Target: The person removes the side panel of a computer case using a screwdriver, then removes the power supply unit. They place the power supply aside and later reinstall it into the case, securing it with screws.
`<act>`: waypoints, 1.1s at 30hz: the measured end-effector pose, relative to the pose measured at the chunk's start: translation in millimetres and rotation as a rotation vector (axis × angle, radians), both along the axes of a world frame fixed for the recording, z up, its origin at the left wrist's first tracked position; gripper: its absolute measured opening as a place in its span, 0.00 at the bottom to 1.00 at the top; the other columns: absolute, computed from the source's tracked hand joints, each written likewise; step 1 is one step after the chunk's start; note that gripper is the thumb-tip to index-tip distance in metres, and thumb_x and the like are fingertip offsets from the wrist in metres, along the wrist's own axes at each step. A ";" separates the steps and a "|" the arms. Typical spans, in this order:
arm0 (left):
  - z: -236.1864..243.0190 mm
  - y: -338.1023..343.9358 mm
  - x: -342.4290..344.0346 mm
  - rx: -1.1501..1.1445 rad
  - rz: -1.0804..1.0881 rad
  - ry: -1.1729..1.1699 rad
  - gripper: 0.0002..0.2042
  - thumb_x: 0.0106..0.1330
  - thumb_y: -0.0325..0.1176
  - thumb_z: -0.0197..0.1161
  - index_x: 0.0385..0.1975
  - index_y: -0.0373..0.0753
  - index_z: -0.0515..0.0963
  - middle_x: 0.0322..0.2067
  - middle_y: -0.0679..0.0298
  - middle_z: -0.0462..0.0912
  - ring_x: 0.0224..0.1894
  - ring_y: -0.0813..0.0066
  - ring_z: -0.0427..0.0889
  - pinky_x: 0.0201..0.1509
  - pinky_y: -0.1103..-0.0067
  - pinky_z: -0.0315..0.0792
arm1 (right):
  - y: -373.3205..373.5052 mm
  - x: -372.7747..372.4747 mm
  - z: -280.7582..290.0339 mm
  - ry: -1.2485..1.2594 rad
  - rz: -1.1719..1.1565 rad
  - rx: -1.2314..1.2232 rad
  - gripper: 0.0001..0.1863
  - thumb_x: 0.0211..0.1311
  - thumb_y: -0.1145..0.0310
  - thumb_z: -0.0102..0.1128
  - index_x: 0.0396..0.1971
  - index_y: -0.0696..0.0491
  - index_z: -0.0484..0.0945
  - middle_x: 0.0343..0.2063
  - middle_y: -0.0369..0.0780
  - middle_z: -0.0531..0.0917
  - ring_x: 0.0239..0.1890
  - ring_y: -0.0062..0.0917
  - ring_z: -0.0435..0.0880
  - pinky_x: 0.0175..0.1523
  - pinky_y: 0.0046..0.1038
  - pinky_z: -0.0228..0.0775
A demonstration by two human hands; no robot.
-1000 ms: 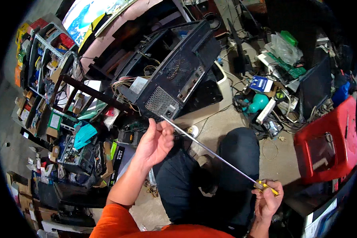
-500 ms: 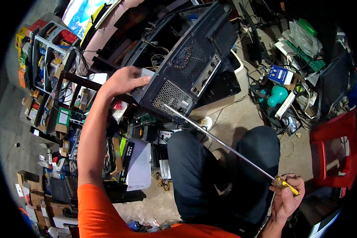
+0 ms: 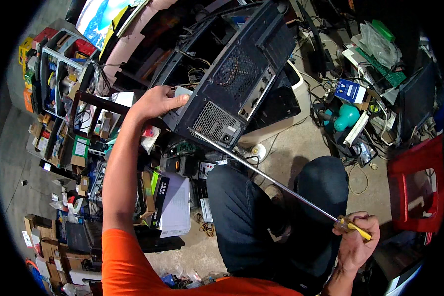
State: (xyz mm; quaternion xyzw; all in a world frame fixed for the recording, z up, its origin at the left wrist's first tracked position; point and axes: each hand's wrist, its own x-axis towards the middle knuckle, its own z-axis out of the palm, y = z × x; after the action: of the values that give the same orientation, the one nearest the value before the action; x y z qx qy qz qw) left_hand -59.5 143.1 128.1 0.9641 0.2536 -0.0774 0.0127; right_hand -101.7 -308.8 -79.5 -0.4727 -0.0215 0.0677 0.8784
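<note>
A black computer tower case lies tilted on its side, its perforated back panel facing me. My left hand is closed on a grey metal box at the case's open left edge, its fingers partly hidden. My right hand grips the yellow handle of a long screwdriver. Its thin shaft reaches up-left to the lower-left corner of the power supply grille; whether the tip sits in a screw is too small to tell.
Beneath the case is a cream container. A red plastic stool stands right, below piled electronics and a teal round object. Packed shelving, boxes and parts crowd the left. My bent legs are below the case.
My left hand has moved up from beside the shaft onto the case. The case sits higher and further right in view. The screwdriver's tip has shifted slightly left along the grille.
</note>
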 end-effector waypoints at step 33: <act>-3.8 7.5 1.8 0.070 -0.085 -0.012 0.47 0.39 0.77 0.53 0.19 0.23 0.78 0.16 0.50 0.76 0.23 0.59 0.79 0.28 0.68 0.71 | -13.6 -3.7 88.8 -0.676 -0.288 -0.661 0.14 0.52 0.64 0.58 0.35 0.56 0.72 0.30 0.46 0.77 0.31 0.33 0.77 0.39 0.34 0.69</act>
State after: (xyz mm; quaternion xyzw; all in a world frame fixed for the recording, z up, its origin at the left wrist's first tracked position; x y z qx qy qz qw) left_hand -57.7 150.6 124.3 0.9743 0.2149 -0.0632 -0.0227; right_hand -105.4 -322.4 9.4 -0.7198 -0.2172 -0.2086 0.6255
